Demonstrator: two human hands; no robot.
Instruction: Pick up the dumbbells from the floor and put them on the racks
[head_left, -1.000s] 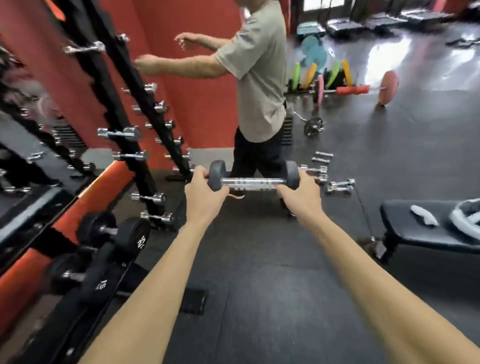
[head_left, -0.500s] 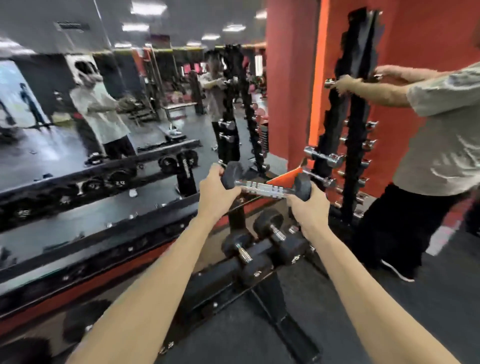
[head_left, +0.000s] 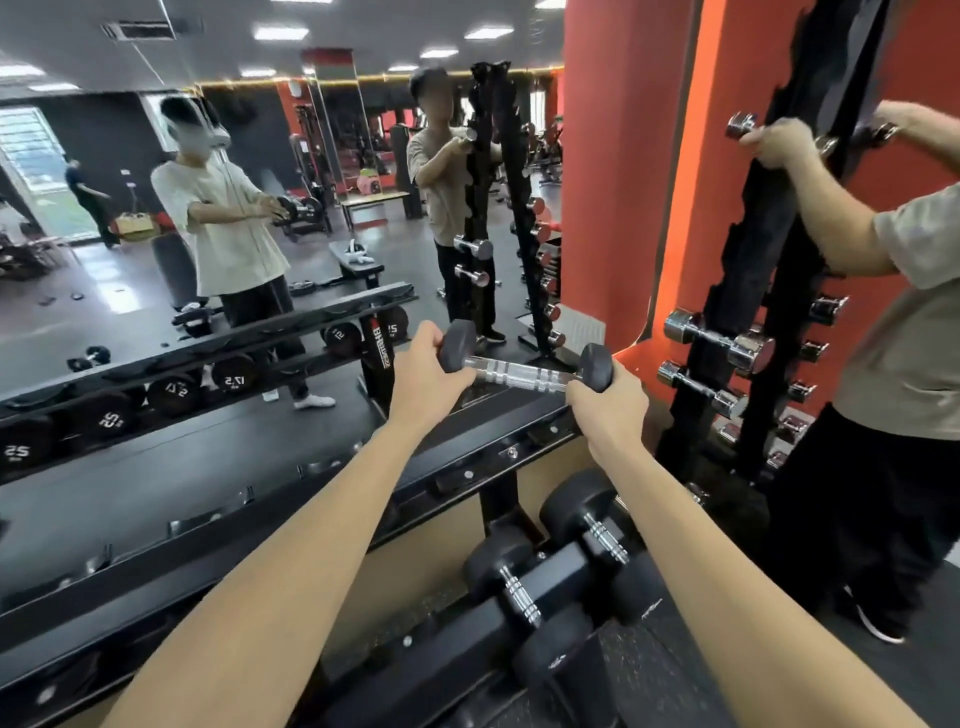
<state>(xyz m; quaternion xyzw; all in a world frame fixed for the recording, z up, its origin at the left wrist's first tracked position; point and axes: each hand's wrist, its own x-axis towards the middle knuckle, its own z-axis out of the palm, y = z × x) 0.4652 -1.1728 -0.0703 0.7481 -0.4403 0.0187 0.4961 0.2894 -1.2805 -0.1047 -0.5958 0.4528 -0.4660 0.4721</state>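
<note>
Two hands are holding one dumbbell (head_left: 524, 364) out in front of the body, each gripping an end: the left hand (head_left: 423, 376) is curling round the dark head on the left, and the right hand (head_left: 608, 405) is wrapping round the dark head on the right. The chrome handle is lying bare between them, tilting slightly down toward the right. The dumbbell is hanging in the air above the top tier of the long black rack (head_left: 467, 467), not touching it.

Below the right forearm, two black dumbbells (head_left: 566, 571) are sitting side by side on the lower tier of that rack, their handles pointing away from the camera. Behind the rack a wall mirror (head_left: 182, 260) is showing the reflection of the person in a pale shirt holding the dumbbell, along with reflected round weights numbered 25 and 17.5.

To the right, a tall black vertical rack (head_left: 753, 270) is standing against the red wall (head_left: 613, 182), carrying small chrome dumbbells (head_left: 719, 340) on its pegs. A second person (head_left: 904, 338) in a grey shirt and dark trousers is standing just beside it, with one hand gripping a chrome dumbbell near the top of the vertical rack.
</note>
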